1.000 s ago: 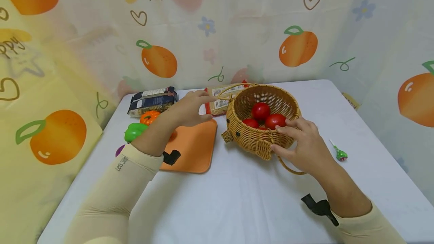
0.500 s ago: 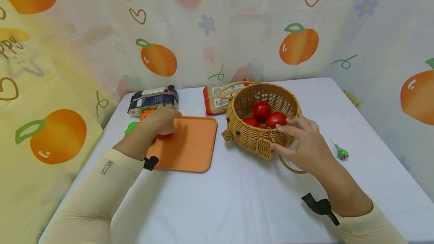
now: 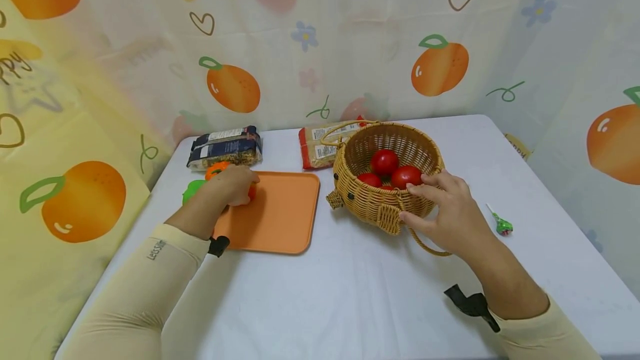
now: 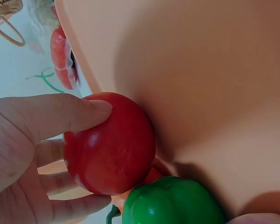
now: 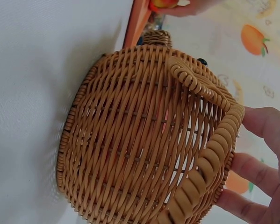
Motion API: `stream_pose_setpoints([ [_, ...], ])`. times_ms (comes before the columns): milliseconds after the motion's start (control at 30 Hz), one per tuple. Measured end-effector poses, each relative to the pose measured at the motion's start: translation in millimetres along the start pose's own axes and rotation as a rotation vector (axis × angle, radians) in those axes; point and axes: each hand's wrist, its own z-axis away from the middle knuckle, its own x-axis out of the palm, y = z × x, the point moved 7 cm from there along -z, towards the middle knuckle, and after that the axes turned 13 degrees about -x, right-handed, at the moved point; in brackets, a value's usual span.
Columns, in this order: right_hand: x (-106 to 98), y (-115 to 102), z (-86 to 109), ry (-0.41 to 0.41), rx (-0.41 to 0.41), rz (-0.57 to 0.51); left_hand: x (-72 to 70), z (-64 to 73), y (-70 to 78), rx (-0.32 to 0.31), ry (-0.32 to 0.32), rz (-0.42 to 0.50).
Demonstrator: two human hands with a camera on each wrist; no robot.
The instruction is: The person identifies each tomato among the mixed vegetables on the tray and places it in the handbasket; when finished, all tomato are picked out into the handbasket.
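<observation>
My left hand [image 3: 235, 185] is at the left end of the orange tray [image 3: 285, 221]. In the left wrist view its thumb and fingers grip a round red tomato [image 4: 121, 151], close beside a green bell pepper [image 4: 170, 205]. An orange pepper [image 3: 216, 169] shows just beyond that hand in the head view. On the right stands a wicker basket [image 3: 367, 205] with several red tomatoes [image 3: 385, 163] inside. My right hand [image 3: 455, 218] holds the basket's near right rim. Its fingertips are partly hidden by the rim and the handle [image 5: 210, 161] in the right wrist view.
Behind the tray lies a dark blue packet [image 3: 227, 147] of dry food. A red-edged packet [image 3: 320, 146] lies partly behind the basket. A green-wrapped lollipop [image 3: 502, 225] is to the right of my right hand. A printed cloth [image 3: 345, 43] hangs behind the table.
My left hand has moved left and down from above the tray and now grips the tomato at the tray's left end. The right hand and the basket have stayed put.
</observation>
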Motion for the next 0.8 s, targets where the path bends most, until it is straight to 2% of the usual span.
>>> stream_pose_setpoints([
  [267,1,1,0.4,0.002,0.004,0.000,-6.1,-0.7,4.0,0.015,0.025,0.025],
  [500,3,2,1.0,-0.013,0.024,-0.002,-24.7,3.2,11.6,0.023,0.083,0.144],
  [633,3,2,0.7,-0.020,0.022,0.001,-40.6,11.2,23.2,0.059,0.133,0.180],
  [800,2,2,-0.1,-0.021,0.023,0.004,-65.8,26.3,47.3,0.123,0.211,0.202],
])
